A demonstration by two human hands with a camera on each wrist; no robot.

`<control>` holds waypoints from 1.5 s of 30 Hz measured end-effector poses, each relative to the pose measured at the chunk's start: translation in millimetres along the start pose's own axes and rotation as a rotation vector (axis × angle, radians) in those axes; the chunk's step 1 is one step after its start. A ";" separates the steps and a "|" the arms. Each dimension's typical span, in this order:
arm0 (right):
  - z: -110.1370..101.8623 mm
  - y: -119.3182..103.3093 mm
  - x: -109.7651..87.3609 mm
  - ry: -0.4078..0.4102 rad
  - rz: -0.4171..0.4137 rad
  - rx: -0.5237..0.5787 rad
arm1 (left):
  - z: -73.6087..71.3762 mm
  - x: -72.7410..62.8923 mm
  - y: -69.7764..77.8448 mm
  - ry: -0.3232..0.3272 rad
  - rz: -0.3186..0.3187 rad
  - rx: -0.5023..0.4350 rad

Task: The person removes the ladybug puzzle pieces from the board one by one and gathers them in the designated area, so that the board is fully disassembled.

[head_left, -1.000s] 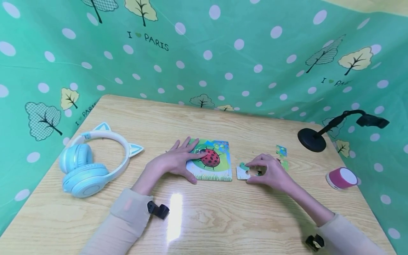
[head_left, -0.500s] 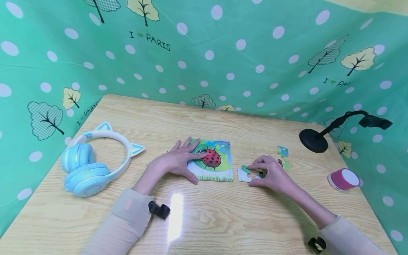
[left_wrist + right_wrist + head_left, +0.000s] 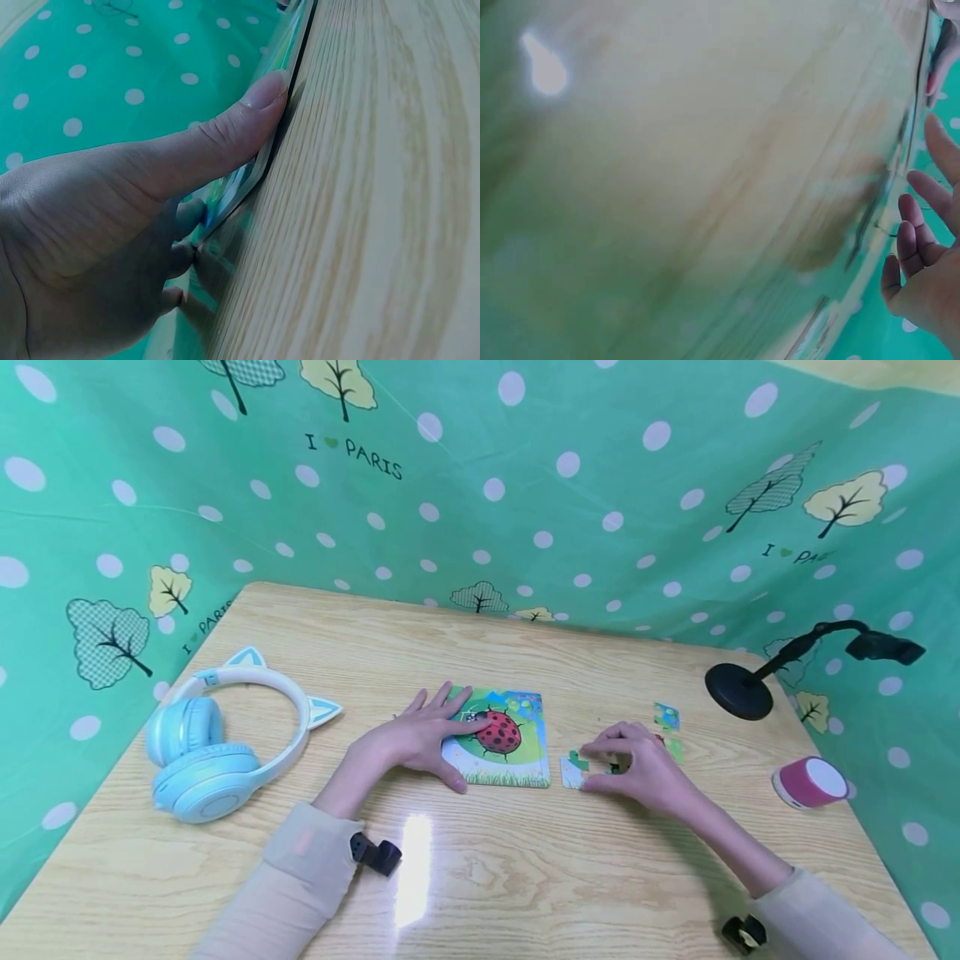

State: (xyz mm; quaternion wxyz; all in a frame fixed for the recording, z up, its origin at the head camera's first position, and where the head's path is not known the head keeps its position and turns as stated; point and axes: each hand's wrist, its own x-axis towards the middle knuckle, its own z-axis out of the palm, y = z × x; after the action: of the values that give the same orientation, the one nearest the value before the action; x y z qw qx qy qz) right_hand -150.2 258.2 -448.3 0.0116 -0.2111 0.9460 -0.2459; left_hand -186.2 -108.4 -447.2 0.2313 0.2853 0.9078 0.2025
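Note:
A square ladybug puzzle picture (image 3: 517, 764) lies on the wooden table in the head view. Spread fingers of my left hand (image 3: 420, 735) rest on its left part; in the left wrist view the thumb (image 3: 217, 142) lies along its edge. Right of the picture, my right hand (image 3: 637, 760) pinches a jigsaw piece (image 3: 617, 767), mostly hidden under the palm, with thumb and fingertips at opposite edges. Another jigsaw piece (image 3: 572, 773), white and green, lies flat just left of those fingertips. In the right wrist view the right hand's fingers (image 3: 926, 240) are bent, low by the table.
More jigsaw pieces (image 3: 666, 717) lie behind my right hand. Cat-ear headphones (image 3: 202, 777) sit on the left. A black desk lamp (image 3: 738, 689) and a magenta cylinder (image 3: 806, 782) stand on the right. A dotted green cloth (image 3: 480, 468) hangs behind the table.
The right fingers shift slightly as they work, and the gap beside the white and green piece looks different. The left hand stays on the ladybug picture. The head view drifts slightly.

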 end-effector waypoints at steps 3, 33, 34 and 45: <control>-2.3 -4.9 7.0 0.038 0.021 0.037 | -0.3 -0.1 0.0 -0.001 0.000 0.001; -1.2 -60.7 78.5 0.074 0.167 0.449 | -0.4 0.3 3.5 0.109 -0.005 0.050; 0.2 -62.8 79.4 0.054 0.169 0.454 | 0.1 0.7 3.8 0.107 -0.007 0.054; 16.9 -77.5 80.8 -0.116 0.140 0.483 | 2.3 1.7 6.0 0.091 0.000 0.081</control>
State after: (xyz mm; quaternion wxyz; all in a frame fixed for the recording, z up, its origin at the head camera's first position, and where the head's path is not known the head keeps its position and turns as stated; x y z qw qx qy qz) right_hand -191.1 156.4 -420.0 0.1329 -0.1498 0.8700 -0.4506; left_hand -183.6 -102.3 -446.5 0.1778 0.2849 0.9249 0.1784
